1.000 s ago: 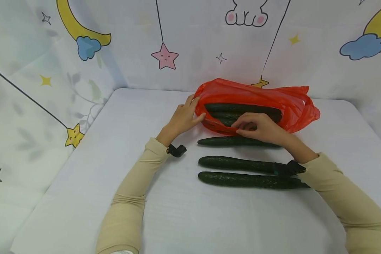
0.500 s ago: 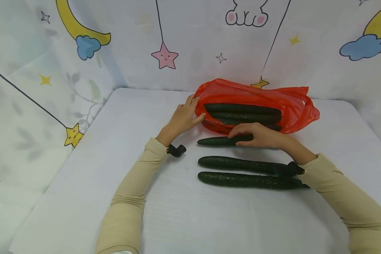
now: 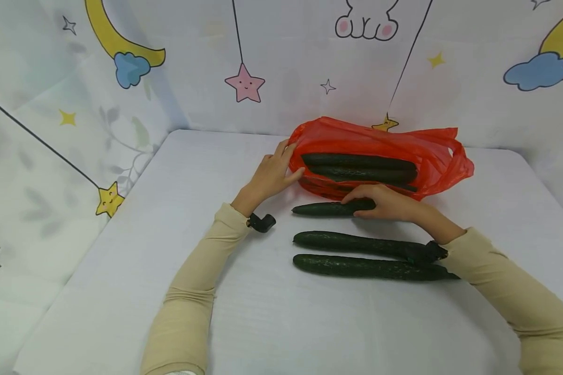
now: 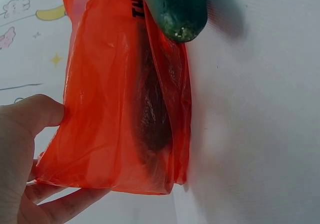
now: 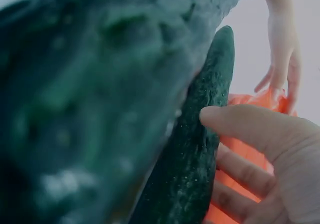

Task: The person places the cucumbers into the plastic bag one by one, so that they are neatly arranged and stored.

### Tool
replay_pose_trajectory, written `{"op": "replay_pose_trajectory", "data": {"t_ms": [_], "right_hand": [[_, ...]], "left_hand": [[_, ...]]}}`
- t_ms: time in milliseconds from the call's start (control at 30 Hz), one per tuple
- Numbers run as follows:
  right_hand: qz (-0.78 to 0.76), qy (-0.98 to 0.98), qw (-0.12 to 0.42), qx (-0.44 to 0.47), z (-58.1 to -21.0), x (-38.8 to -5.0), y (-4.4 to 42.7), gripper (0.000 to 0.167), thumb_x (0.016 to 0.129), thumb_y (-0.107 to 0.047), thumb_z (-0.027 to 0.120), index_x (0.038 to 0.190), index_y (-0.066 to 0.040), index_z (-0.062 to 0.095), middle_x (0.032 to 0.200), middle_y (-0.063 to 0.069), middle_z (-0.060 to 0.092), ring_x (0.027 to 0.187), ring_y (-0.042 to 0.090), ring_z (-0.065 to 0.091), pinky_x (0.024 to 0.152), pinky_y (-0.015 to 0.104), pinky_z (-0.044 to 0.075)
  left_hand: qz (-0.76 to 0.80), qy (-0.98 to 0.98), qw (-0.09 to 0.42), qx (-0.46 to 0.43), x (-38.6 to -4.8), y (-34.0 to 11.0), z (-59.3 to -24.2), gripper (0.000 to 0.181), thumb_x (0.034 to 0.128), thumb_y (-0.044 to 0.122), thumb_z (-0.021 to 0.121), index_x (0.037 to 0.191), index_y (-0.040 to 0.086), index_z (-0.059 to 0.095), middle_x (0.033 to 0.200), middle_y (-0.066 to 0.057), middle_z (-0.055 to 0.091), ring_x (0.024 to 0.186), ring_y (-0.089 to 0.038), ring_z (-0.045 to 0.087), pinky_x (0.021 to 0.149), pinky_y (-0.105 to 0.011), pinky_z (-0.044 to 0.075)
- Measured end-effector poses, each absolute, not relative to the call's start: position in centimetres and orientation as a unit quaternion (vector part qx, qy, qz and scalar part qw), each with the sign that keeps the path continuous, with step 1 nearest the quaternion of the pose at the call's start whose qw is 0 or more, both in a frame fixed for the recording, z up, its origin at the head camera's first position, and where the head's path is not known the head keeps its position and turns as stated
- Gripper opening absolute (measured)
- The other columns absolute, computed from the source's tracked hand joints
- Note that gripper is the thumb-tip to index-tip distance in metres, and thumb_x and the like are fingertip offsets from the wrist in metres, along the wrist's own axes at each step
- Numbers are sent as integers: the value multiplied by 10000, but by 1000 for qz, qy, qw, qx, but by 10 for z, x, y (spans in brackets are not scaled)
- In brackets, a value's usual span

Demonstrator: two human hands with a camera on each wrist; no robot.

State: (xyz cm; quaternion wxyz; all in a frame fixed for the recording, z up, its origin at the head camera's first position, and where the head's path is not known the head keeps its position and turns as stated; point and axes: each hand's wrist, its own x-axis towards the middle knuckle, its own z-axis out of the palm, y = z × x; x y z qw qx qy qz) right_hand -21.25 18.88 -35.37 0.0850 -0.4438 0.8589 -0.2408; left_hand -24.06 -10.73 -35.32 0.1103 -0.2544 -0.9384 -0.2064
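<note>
At the back of the table lies a red plastic bag [image 3: 370, 136], its mouth facing the near side, with several dark green cucumbers [image 3: 361, 161] inside. My left hand [image 3: 272, 172] holds the bag's left end, thumb at one edge and fingers behind the plastic, as the left wrist view shows with the bag [image 4: 100, 114]. Just in front of the bag, my right hand [image 3: 389, 203] grips a loose cucumber [image 3: 323, 209] lying on the table. Thumb and fingers are on opposite sides of that cucumber [image 5: 192, 149] in the right wrist view.
Two more cucumbers [image 3: 342, 241] [image 3: 356, 265] lie parallel in front, their right ends near my right wrist, which wears a black device. A similar device [image 3: 262, 223] is on my left wrist. A patterned cloth wall [image 3: 286, 52] stands behind the white table [image 3: 169, 234].
My right hand has moved from the bag's mouth down to the loose cucumber in front and taken hold of it. My left hand has stayed at the bag's left end.
</note>
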Motion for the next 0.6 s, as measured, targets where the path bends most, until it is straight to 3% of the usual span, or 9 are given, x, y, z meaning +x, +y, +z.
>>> {"op": "replay_pose_trajectory", "data": {"t_ms": [333, 600], "right_hand": [[-260, 855, 125, -432, -358, -220, 192, 485, 770, 16, 788, 1217, -54, 614, 1199, 72, 642, 1143, 266, 565, 988, 497, 459], [-251, 856, 120, -436, -362, -220, 194, 488, 774, 47, 770, 1222, -41, 598, 1201, 91, 635, 1136, 274, 565, 985, 503, 458]], "left_hand": [[-205, -938, 117, -254, -241, -108, -353, 648, 975, 341, 560, 1475, -5, 336, 1499, -179, 324, 1206, -315, 521, 1002, -488, 412], [-212, -938, 108, -252, -242, -106, -355, 648, 974, 339, 563, 1474, -6, 337, 1503, -176, 322, 1210, -311, 525, 1017, -492, 400]]}}
